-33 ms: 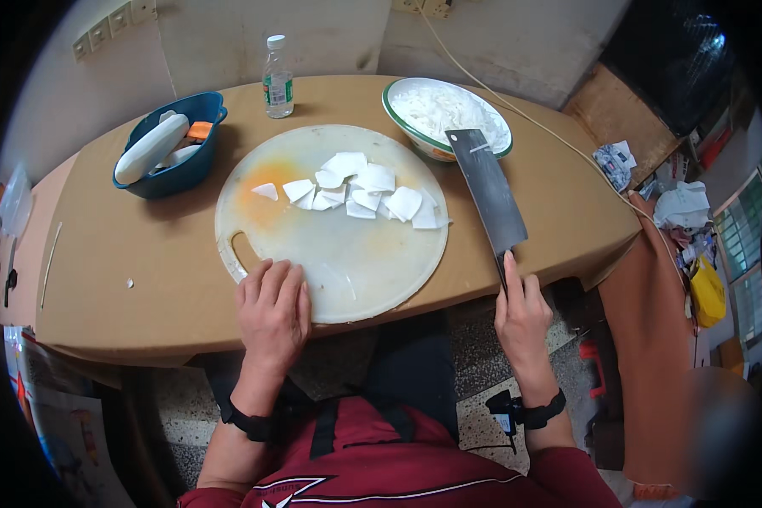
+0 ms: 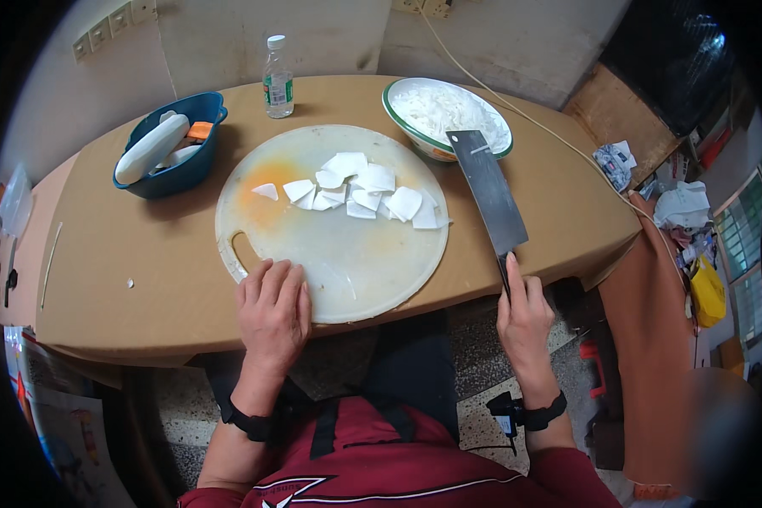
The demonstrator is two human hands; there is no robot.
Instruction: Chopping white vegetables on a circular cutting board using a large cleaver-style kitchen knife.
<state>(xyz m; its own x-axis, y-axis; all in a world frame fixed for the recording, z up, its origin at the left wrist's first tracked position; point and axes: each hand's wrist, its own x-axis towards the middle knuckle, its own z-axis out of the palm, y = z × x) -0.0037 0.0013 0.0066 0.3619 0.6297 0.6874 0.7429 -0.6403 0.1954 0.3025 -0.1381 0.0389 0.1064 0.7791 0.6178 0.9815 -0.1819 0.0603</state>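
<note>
My left hand lies flat, fingers together, on the near edge of a round white cutting board that has an orange stain on its left side. Flat white cut pieces are heaped on the board's far half. My right hand grips the handle of a broad cleaver. The blade lies flat on the brown table, just right of the board, with its tip at a green-rimmed bowl of white shreds.
A blue basin at the back left holds a white root and an orange piece. A small clear bottle stands at the back. A cable crosses the table's right corner. Crumpled cloths and clutter lie at the right.
</note>
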